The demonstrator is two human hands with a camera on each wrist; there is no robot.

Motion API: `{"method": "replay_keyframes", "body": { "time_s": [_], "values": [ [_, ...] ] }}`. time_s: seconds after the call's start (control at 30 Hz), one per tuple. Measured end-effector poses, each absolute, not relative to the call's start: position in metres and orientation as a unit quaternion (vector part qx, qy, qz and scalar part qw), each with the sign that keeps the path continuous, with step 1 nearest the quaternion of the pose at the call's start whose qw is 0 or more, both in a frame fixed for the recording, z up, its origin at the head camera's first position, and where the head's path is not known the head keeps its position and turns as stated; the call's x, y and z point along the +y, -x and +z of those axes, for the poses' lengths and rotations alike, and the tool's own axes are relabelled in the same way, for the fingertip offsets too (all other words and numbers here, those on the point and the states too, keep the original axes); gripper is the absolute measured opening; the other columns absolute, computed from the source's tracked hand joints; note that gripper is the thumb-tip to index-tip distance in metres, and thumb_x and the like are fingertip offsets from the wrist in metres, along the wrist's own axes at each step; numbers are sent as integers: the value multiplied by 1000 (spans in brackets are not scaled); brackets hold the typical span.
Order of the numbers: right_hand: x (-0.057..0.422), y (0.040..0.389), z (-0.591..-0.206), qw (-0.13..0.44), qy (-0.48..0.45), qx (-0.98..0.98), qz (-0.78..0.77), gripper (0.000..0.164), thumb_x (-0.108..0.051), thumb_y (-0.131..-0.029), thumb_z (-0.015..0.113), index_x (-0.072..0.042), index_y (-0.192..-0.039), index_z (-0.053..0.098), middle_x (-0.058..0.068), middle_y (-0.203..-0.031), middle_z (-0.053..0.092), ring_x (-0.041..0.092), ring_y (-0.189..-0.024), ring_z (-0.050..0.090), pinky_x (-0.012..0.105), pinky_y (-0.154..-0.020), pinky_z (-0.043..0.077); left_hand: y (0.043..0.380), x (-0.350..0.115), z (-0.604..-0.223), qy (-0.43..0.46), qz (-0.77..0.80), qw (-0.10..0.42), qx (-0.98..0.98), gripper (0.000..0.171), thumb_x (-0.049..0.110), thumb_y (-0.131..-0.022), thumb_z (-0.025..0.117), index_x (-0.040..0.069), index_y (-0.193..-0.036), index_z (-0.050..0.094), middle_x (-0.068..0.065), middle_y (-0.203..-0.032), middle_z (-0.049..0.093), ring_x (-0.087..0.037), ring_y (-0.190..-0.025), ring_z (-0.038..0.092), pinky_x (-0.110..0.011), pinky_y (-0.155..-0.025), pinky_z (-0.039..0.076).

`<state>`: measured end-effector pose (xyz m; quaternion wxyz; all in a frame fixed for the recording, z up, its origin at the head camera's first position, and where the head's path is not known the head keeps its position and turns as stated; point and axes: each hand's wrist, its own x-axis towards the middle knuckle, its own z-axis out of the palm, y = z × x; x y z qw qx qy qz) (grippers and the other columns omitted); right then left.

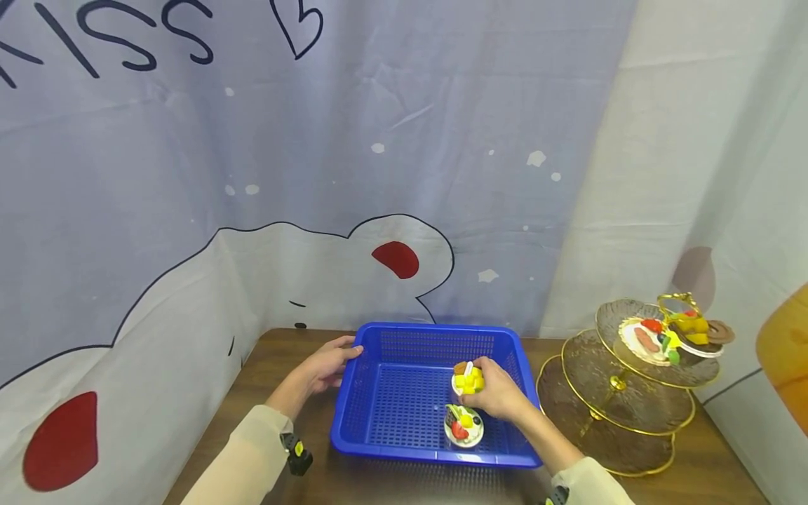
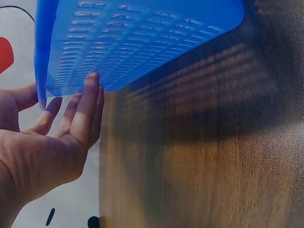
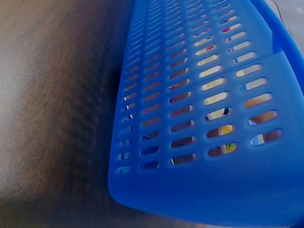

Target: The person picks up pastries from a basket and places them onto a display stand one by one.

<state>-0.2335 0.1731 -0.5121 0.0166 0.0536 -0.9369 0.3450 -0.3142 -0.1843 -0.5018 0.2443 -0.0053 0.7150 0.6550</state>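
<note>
A blue plastic basket (image 1: 435,456) with slotted walls stands on the wooden table. My left hand (image 1: 328,363) holds its left rim, thumb over the edge and fingers along the outer wall (image 2: 142,42), as the left wrist view also shows. Inside the basket, at its right side, my right hand (image 1: 495,391) grips a small toy tart (image 1: 468,384) topped with yellow fruit cubes. Just in front of that sits another toy tart (image 1: 464,429), with strawberry and cream on top. In the right wrist view the basket's wall (image 3: 228,185) hides most of the right hand.
Right of the basket stands a three-tier stand (image 1: 617,383) of clear plates with gold rims. Its top plate carries a fruit tart (image 1: 644,341) and a dark, yellow-topped dessert (image 1: 694,330). A printed curtain (image 1: 404,140) hangs behind the table (image 1: 303,348).
</note>
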Motion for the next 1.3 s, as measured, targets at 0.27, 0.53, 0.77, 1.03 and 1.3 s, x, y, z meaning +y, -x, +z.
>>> {"method": "replay_keyframes", "body": {
  "time_s": [0.27, 0.53, 0.77, 1.03, 1.3],
  "values": [
    [173, 235, -511, 25, -60, -944, 323, 65, -20, -62, 90, 1, -115, 57, 5, -95, 59, 20, -85, 56, 38, -77, 50, 313, -184, -502, 4, 653, 241, 718, 53, 30, -101, 57, 13, -148, 39, -20, -126, 63, -31, -104, 67, -45, -78, 58],
    [173, 229, -499, 74, -49, -946, 312, 65, -27, -62, 91, -2, -115, 62, 3, -94, 64, 16, -80, 56, 32, -69, 49, 314, -184, -502, 1, 658, 247, 711, 51, 27, -102, 55, 13, -148, 38, -22, -125, 63, -32, -103, 68, -45, -79, 58],
    [184, 204, -464, 130, -68, -923, 356, 68, -33, -67, 88, -6, -123, 61, 4, -106, 68, 16, -88, 61, 32, -74, 51, 314, -184, -502, -2, 659, 242, 713, 51, 27, -102, 55, 13, -148, 39, -21, -123, 64, -31, -102, 68, -45, -78, 58],
    [211, 168, -438, 209, -51, -906, 365, 70, -38, -71, 89, -8, -126, 58, 13, -114, 70, 30, -104, 67, 49, -86, 51, 313, -185, -507, 1, 667, 237, 706, 50, 26, -102, 56, 12, -147, 40, -21, -123, 64, -33, -103, 68, -46, -79, 58],
    [239, 132, -428, 296, -11, -889, 349, 73, -24, -70, 91, -8, -131, 56, 15, -120, 68, 35, -108, 64, 42, -88, 42, 315, -186, -507, -10, 672, 238, 701, 52, 27, -101, 57, 11, -147, 39, -22, -126, 63, -35, -107, 67, -47, -79, 58]
  ]
}}
